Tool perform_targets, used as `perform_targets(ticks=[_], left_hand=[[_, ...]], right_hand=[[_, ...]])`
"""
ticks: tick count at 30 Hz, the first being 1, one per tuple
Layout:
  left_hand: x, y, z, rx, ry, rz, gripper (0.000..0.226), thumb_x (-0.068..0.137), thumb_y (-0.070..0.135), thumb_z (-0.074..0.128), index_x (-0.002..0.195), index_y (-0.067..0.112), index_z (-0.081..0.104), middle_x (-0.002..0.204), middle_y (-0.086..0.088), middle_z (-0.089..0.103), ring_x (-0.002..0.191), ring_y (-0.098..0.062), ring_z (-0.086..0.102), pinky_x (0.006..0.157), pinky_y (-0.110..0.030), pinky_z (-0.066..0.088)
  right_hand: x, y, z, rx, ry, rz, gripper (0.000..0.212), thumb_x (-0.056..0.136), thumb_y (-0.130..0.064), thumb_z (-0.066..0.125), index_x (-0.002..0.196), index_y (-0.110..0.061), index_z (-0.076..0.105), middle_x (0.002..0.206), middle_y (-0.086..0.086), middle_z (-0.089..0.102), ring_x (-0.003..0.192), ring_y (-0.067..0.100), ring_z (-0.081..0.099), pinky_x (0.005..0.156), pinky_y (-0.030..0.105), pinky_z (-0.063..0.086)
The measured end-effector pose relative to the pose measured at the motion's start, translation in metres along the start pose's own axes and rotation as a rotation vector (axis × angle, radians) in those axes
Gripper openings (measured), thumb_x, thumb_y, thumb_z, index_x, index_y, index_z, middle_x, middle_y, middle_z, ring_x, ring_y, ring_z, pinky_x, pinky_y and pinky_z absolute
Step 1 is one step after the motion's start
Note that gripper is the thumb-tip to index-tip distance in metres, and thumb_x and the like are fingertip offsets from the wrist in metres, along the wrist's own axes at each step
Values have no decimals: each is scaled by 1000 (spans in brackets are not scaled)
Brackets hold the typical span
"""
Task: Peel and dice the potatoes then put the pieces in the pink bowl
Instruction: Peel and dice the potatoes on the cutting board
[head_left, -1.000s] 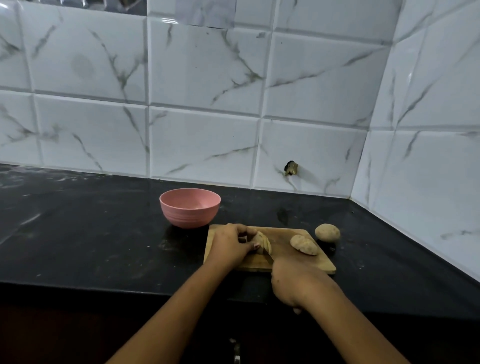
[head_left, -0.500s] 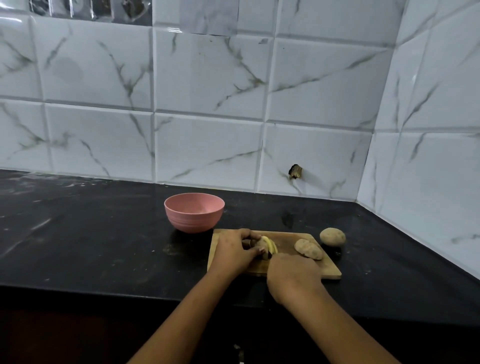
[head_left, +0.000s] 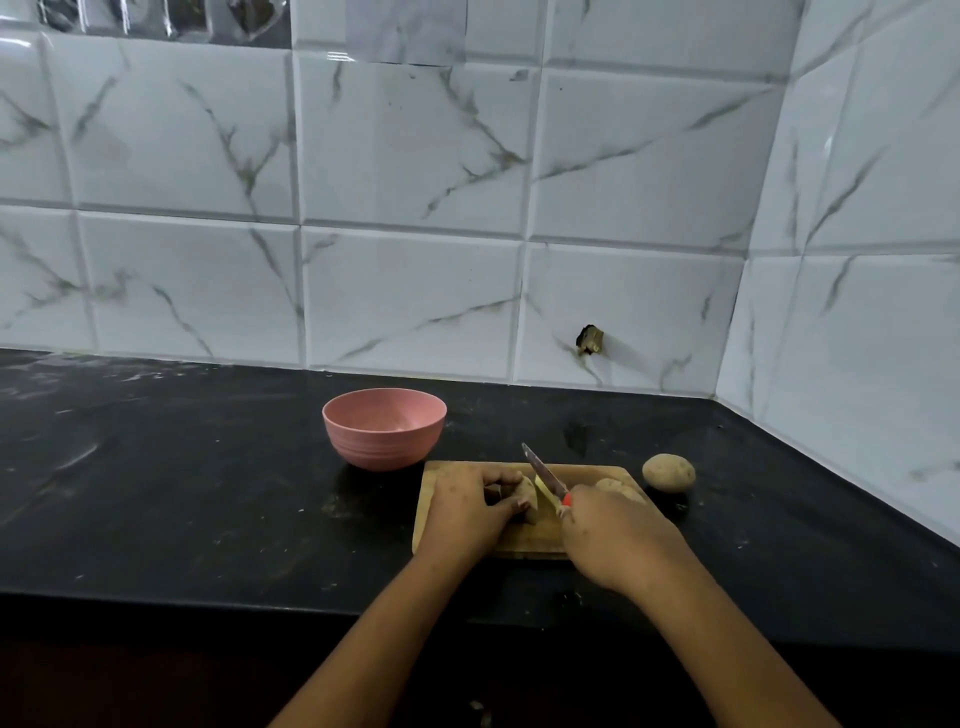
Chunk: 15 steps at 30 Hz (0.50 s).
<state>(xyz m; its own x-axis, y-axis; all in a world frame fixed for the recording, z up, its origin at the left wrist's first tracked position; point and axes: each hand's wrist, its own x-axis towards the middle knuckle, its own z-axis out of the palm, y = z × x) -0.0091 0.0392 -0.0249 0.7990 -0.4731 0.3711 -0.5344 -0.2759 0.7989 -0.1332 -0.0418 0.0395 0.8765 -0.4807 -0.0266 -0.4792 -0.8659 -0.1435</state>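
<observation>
While the left hand (head_left: 467, 506) curls its fingers round a part-cut potato (head_left: 527, 496) on the wooden board (head_left: 587, 470), the right hand (head_left: 613, 540) grips a red-handled knife (head_left: 545, 475), blade slanting toward eleven o'clock. The pink bowl (head_left: 384, 428), at ten o'clock from the board on the black counter (head_left: 208, 493), shows no pieces. A second potato (head_left: 618, 486) lies half hidden behind the right hand; a whole potato (head_left: 668, 472), apparently unpeeled, waits just off the board at two o'clock. Most of the dicing seemingly remains.
</observation>
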Motion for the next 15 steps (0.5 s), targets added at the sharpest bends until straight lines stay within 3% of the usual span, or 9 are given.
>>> perform_targets(ticks=[7, 12, 15], left_hand=[[2, 1, -1, 36, -22, 36, 16, 85, 16, 68, 100, 19, 72, 102, 6, 70, 93, 1, 57, 87, -14, 43], [6, -2, 1, 28, -44, 0, 24, 85, 16, 69, 109, 16, 69, 110, 2, 69, 101, -6, 61, 91, -18, 46], [8, -4, -1, 11, -69, 10, 27, 85, 14, 68, 112, 15, 68, 110, 3, 68, 97, -1, 58, 82, -6, 41]], right_hand=[[3, -10, 4, 4, -113, 4, 25, 100, -18, 39, 120, -15, 54, 100, 2, 58, 93, 17, 59, 75, 29, 47], [8, -18, 3, -15, -186, 51, 23, 98, -17, 47, 119, -14, 54, 109, 6, 62, 96, 20, 60, 83, 32, 49], [18, -21, 0, -4, -237, 67, 25, 97, -13, 46, 120, -9, 55, 107, 9, 62, 96, 22, 61, 87, 34, 50]])
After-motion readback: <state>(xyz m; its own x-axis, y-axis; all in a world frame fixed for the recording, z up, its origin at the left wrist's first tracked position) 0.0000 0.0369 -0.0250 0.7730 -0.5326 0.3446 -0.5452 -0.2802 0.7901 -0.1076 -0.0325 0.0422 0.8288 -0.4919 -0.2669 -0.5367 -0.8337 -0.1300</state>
